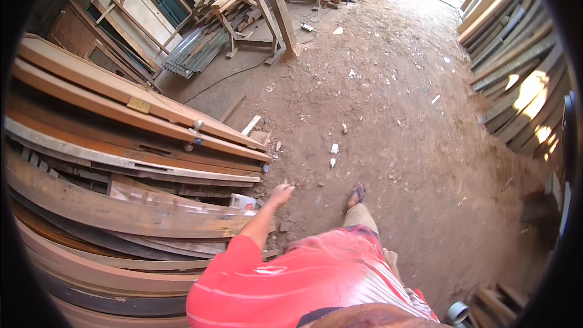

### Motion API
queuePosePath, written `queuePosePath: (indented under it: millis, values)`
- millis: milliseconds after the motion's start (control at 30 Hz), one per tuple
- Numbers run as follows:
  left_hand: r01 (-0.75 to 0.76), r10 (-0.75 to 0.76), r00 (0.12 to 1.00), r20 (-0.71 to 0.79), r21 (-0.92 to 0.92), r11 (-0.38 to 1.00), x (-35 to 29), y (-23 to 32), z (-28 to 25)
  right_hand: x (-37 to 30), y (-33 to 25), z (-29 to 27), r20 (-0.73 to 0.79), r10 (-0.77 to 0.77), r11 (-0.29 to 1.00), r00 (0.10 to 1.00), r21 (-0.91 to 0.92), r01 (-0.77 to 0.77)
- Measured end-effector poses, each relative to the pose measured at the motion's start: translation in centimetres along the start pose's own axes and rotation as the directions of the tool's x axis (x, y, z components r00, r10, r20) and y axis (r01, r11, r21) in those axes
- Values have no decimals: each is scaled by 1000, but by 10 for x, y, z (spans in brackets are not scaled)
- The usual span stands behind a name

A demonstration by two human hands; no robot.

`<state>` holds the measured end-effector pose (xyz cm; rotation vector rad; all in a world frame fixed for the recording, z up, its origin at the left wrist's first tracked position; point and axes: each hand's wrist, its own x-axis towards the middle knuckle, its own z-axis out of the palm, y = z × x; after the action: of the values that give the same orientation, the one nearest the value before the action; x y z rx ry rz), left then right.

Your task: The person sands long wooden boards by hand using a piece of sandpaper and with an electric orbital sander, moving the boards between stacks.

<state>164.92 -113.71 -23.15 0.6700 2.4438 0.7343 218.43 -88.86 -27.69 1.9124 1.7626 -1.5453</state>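
Observation:
My left hand (pixel 281 194) hangs out in front of me above the dirt floor, near the ends of the stacked wood at my left. Its fingers look curled together; a small pale bit shows at the fingertips, too small to name. Low beside my hip is my right hand (pixel 392 259), mostly hidden by my body and red shirt (pixel 267 279), so its fingers do not show clearly. One foot in a sandal (pixel 357 195) is stepping forward on the ground.
Wooden doors and panels (pixel 146 112) lean in a thick row at the left. Ahead stand a post (pixel 278 9), a wooden trestle (pixel 255 27) and corrugated sheets (pixel 191 54). Planks (pixel 510 36) line the right side. A white pipe (pixel 458 312) lies at lower right.

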Motion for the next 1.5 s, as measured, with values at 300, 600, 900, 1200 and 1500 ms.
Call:
queuePosePath:
  millis: [300, 600, 900, 1200, 1500]
  values:
    - [371, -424, 826, 372, 206, 905, 9, 53, 49, 278, -246, -66, -70, -204, 975, 977, -109, 195]
    - [494, -437, 800, 411, -39, 869, 184, 127, 84, 404, -605, -109, 50, -331, 922, 942, 229, 312]
    - [533, -493, 842, 219, -475, 700, 553, 210, -3, 501, -679, -109, 112, -13, 996, 994, 88, 3]
    - [121, -137, 991, 13, -550, 826, 844, 361, -122, 560, -766, -88, -38, -186, 955, 982, -241, 171]
    - [601, -520, 799, 303, -366, 710, 959, 347, -133, 746, -987, -94, 3, -104, 967, 995, -233, 102]
